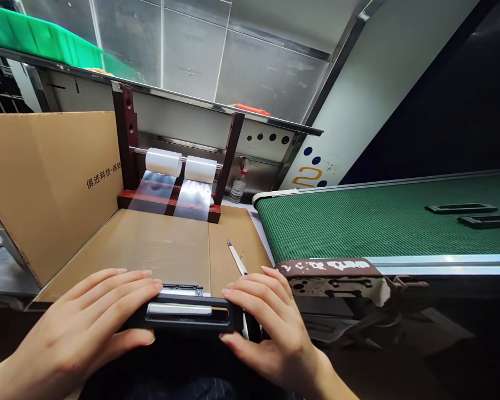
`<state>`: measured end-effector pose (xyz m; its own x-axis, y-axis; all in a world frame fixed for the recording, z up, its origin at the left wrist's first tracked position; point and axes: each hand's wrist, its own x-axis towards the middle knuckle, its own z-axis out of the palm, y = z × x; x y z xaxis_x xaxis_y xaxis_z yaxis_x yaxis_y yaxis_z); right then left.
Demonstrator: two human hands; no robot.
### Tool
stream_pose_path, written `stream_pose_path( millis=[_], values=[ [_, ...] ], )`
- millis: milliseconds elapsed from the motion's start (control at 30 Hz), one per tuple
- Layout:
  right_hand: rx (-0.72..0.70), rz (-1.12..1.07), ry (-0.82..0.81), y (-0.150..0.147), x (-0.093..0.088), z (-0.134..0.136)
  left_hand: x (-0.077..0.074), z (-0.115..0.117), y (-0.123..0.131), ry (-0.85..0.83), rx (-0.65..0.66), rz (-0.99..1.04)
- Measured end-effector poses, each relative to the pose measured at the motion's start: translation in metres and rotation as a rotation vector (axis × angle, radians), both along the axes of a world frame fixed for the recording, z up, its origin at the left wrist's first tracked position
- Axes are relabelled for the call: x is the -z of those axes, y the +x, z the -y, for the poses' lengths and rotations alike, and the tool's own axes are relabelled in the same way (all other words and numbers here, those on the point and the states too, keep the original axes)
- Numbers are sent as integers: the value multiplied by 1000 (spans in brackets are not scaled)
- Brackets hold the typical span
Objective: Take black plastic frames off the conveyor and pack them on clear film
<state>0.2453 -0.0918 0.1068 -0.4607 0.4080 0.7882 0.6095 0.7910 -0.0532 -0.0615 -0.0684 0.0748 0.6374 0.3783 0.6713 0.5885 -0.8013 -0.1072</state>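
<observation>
One left hand (77,322), one right hand (275,328) on black device (187,314).

Film rolls (163,162) behind cardboard sheet (150,250), conveyor belt (379,222) to right

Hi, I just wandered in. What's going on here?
A person holds a black rectangular case between both bare hands, the left hand at one end and the right hand at the other, at the near edge of a cardboard sheet. A white-handled utility knife lies beside the right hand. Beyond, two rolls of clear plastic film sit on a rod in a dark red stand, with film trailing towards the cardboard. A green conveyor belt runs along the right.
</observation>
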Motion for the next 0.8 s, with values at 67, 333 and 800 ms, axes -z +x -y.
stream_pose_path(
  millis=[67, 333, 800],
  values=[
    [-5, -5, 2, 0, 1, 0, -3, 0, 2, 15, -3, -25],
    [14, 22, -36, -1, 12, -10, -24, 0, 30, 105, -46, -47],
    [25, 89, -114, 12, 43, -25, 7, -8, 45, 12, -238, -317]
  ],
)
